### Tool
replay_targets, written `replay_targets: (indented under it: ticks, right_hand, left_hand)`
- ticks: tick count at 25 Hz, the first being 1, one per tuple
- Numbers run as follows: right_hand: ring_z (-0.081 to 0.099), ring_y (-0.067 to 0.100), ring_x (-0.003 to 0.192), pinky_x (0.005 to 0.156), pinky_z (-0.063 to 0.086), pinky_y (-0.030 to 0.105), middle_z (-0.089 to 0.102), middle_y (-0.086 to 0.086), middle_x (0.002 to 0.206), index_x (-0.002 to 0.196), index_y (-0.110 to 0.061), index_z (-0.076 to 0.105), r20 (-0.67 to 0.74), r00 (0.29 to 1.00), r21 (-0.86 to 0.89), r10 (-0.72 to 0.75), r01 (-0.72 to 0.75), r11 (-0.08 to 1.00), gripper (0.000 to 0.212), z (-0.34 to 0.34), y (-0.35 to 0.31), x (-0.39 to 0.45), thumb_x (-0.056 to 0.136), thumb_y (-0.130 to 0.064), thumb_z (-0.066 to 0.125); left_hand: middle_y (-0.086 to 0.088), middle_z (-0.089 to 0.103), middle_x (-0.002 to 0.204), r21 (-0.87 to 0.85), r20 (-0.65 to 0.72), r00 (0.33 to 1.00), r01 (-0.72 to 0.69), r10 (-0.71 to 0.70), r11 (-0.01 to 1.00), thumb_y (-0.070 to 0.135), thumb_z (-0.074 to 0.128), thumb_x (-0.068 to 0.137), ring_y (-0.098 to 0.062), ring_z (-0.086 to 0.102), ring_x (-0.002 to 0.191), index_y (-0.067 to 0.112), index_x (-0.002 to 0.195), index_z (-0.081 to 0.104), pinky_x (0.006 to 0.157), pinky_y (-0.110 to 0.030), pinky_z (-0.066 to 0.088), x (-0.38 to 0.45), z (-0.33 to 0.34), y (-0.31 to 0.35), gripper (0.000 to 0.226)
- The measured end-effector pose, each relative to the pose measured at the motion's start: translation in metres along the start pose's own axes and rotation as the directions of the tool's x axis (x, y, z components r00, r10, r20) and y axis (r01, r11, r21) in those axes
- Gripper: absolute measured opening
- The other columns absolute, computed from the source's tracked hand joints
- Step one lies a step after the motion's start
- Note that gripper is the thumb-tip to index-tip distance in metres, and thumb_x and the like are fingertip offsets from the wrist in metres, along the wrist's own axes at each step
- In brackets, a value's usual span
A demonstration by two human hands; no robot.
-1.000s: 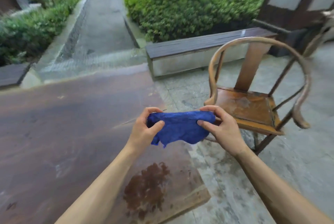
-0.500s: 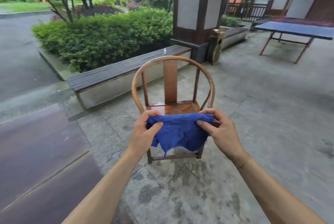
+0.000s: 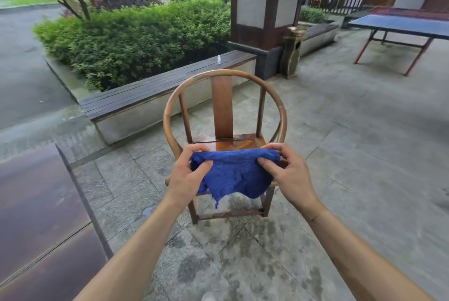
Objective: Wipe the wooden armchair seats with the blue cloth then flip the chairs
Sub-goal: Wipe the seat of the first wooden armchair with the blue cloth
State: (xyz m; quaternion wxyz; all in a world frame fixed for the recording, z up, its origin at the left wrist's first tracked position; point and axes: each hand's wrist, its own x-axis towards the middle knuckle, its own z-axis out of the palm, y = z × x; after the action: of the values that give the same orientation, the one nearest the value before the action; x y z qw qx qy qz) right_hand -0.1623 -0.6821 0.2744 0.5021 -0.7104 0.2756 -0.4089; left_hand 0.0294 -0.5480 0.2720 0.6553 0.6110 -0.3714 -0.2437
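Behind, a bench [image 3: 150,96] and hedge [image 3: 136,33]; left hand [image 3: 188,174] and right hand [image 3: 289,174] fingers pinch the crumpled blue cloth [image 3: 234,174] before the upright wooden armchair [image 3: 222,106].

The cloth [image 3: 234,177] hangs between the left hand [image 3: 188,174] and the right hand [image 3: 286,174], in front of the armchair [image 3: 222,111] (its seat just behind the hands), with a bench [image 3: 155,92] behind the chair, a hedge [image 3: 136,36] beyond that, and a table-tennis table [image 3: 398,26] far right.
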Motion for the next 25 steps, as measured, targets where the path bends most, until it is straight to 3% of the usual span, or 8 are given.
replay_targets:
  ticks: [4,7,9,12,14,18,25]
  right_hand:
    - [0.069,0.014,0.075,0.067,0.055,0.035,0.073,-0.008,0.089,0.095,-0.034,0.068,0.026,1.0,-0.015,0.018,-0.018,1.0,0.024,0.026,0.028,0.065,0.089,-0.012,0.074]
    - [0.069,0.013,0.077,0.072,0.056,0.032,0.073,-0.01,0.092,0.096,-0.033,0.068,0.048,0.999,-0.033,0.022,-0.02,0.999,0.023,0.049,0.047,0.121,0.089,-0.011,0.074]
    - [0.069,0.016,0.079,0.072,0.056,0.031,0.073,-0.011,0.093,0.097,-0.035,0.068,0.064,0.997,-0.063,0.03,-0.026,0.998,0.023,0.065,0.058,0.165,0.089,-0.014,0.074]
    - [0.071,0.018,0.083,0.072,0.056,0.029,0.073,-0.01,0.093,0.098,-0.034,0.068,0.069,0.995,-0.073,0.074,-0.069,0.995,0.02,0.083,0.073,0.219,0.09,-0.017,0.073]
    - [0.071,0.015,0.084,0.072,0.056,0.027,0.073,-0.012,0.094,0.1,-0.033,0.068,0.062,0.994,-0.077,0.085,-0.08,0.994,0.019,0.09,0.085,0.254,0.09,-0.017,0.073]
    - [0.071,0.015,0.087,0.079,0.06,0.035,0.073,-0.012,0.098,0.103,-0.034,0.067,0.043,0.992,-0.087,0.119,-0.115,0.99,0.021,0.095,0.111,0.306,0.091,-0.018,0.072]
    - [0.071,0.017,0.089,0.08,0.06,0.047,0.074,-0.008,0.097,0.101,-0.034,0.067,0.08,0.984,-0.052,0.159,-0.155,0.987,0.021,0.1,0.17,0.396,0.091,-0.016,0.072]
  left_hand:
    - [-0.012,0.058,0.087,-0.005,-0.045,0.999,0.017,-0.017,1.0,-0.006,0.06,0.093,-0.021,0.054,0.074,0.019,0.102,0.059,0.063,-0.032,0.046,0.065,-0.012,-0.027,0.026]
    - [-0.006,0.059,0.083,-0.027,-0.076,0.996,0.034,-0.036,0.999,-0.008,0.059,0.093,-0.018,0.053,0.068,0.023,0.098,0.06,0.055,-0.025,0.045,0.12,-0.025,-0.047,0.031]
    - [-0.001,0.064,0.083,-0.043,-0.1,0.993,0.054,-0.058,0.998,-0.007,0.06,0.093,-0.016,0.057,0.071,0.024,0.097,0.062,0.059,-0.028,0.047,0.163,-0.034,-0.059,0.031]
    - [0.01,0.067,0.082,-0.013,-0.123,0.989,0.077,-0.078,0.997,-0.005,0.061,0.092,-0.007,0.06,0.071,0.016,0.1,0.063,0.062,-0.02,0.049,0.219,-0.041,-0.07,0.022]
    - [0.006,0.066,0.085,-0.01,-0.133,0.987,0.088,-0.089,0.996,-0.004,0.062,0.092,-0.005,0.06,0.071,0.011,0.103,0.062,0.062,-0.017,0.049,0.257,-0.043,-0.079,0.018]
    - [0.0,0.066,0.089,-0.015,-0.136,0.981,0.137,-0.137,0.991,-0.001,0.062,0.093,-0.009,0.061,0.073,0.015,0.103,0.063,0.056,-0.02,0.05,0.314,-0.034,-0.096,0.019]
    - [0.01,0.067,0.084,0.029,-0.233,0.959,0.173,-0.162,0.984,-0.001,0.062,0.094,-0.007,0.062,0.075,0.017,0.103,0.064,0.064,-0.019,0.053,0.39,-0.011,-0.132,0.02]
